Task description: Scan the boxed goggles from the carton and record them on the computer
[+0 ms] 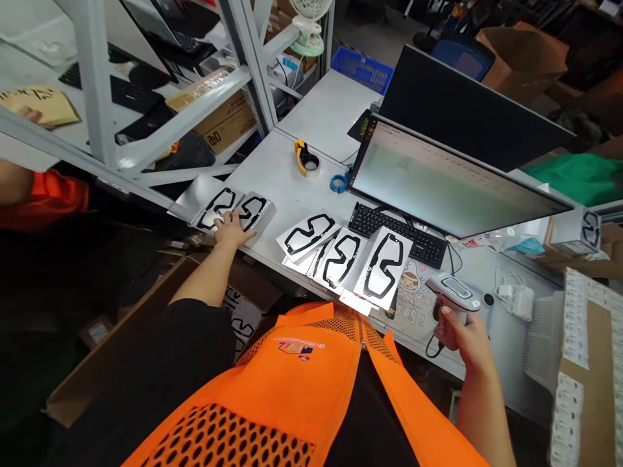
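Observation:
My left hand (pixel 230 228) reaches out to the left and rests, fingers spread, on two white packets (pixel 253 209) printed with black loop outlines at the desk's left edge. My right hand (pixel 462 334) is wrapped round the grip of a grey barcode scanner (pixel 453 290), held above the desk's front edge at the right. Between the hands, three more of the same white packets (pixel 341 256) lie fanned out in front of a black keyboard (pixel 396 232).
A tilted monitor (pixel 448 178) stands behind the keyboard. A yellow tape dispenser (pixel 305 157) and blue tape roll (pixel 338 181) lie further back. Grey shelving (pixel 146 117) rises at left, where another person's orange sleeve (pixel 43 198) shows. Cardboard boxes (pixel 588 363) stand at right.

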### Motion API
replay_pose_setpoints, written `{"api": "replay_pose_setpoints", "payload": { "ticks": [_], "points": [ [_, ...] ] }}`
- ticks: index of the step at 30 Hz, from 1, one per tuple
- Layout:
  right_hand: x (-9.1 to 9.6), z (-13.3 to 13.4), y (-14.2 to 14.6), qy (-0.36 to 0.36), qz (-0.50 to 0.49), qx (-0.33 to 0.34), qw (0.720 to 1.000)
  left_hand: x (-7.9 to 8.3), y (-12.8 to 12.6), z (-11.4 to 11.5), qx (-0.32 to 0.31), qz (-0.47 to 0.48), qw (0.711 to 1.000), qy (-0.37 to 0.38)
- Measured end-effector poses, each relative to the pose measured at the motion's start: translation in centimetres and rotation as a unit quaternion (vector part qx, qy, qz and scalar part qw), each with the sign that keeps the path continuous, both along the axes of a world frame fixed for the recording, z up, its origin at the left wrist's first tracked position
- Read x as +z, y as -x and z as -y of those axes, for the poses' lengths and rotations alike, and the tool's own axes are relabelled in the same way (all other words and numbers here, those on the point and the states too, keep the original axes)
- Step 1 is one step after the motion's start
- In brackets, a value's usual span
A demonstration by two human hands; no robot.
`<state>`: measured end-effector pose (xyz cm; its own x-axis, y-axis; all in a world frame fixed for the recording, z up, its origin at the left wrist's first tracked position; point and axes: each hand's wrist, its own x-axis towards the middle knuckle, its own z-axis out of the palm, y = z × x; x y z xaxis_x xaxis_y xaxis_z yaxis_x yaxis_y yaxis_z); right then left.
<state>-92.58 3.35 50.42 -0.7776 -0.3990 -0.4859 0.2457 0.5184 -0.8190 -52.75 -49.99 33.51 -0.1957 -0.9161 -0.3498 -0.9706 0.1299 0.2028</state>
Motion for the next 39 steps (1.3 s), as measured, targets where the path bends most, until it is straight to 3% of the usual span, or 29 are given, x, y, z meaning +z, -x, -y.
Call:
{"api": "replay_pose_setpoints", "payload": {
  "ticks": [3,6,9,11,15,19,24,26,28,32,36,39],
  "points": [
    [-0.1,0.1,-0.7,-0.021,-0.023,0.004,1.0,0.0,1.1,-1.3,0.018,-0.001,0.999,0.043],
    [-0.9,-0.2,-0.3,-0.034,-0.023,0.022,0.999,1.9,3.7,-2.9,0.002,-0.075,0.994,0.084],
    [-1.8,-0.5,0.6,-0.028,-0.029,0.01,0.999,4.6,7.5,-5.7,-0.106,-0.17,0.98,0.016],
    [-2.0,-0.6,1.0,-0.032,-0.026,0.005,0.999,6.0,9.8,-8.2,-0.174,-0.152,0.972,-0.052],
    [-1.8,-0.4,1.1,-0.023,-0.028,0.006,0.999,7.2,12.6,-12.6,-0.153,-0.03,0.983,-0.096],
    [-1.5,0.1,0.8,0.002,-0.024,0.03,0.999,7.0,12.7,-13.7,-0.137,-0.026,0.988,-0.07],
    [-1.1,0.1,1.4,-0.002,-0.017,0.053,0.998,6.2,9.2,-13.1,-0.152,-0.119,0.981,0.033],
    [-0.8,0.0,1.9,0.01,-0.005,0.047,0.999,6.2,7.2,-13.0,-0.169,-0.18,0.963,0.11],
    [-0.3,-0.2,2.5,0.027,0.008,0.05,0.998,7.0,5.4,-13.1,-0.209,-0.24,0.927,0.2],
    [1.6,-0.6,4.1,0.057,0.006,0.091,0.994,10.8,4.1,-14.6,-0.319,-0.301,0.829,0.348],
    [4.5,-0.7,6.3,0.104,0.011,0.167,0.98,14.6,6.0,-16.6,-0.402,-0.308,0.774,0.379],
    [7.0,-0.6,7.6,0.12,0.019,0.244,0.962,15.8,7.6,-17.6,-0.441,-0.296,0.763,0.368]
  ]
}}
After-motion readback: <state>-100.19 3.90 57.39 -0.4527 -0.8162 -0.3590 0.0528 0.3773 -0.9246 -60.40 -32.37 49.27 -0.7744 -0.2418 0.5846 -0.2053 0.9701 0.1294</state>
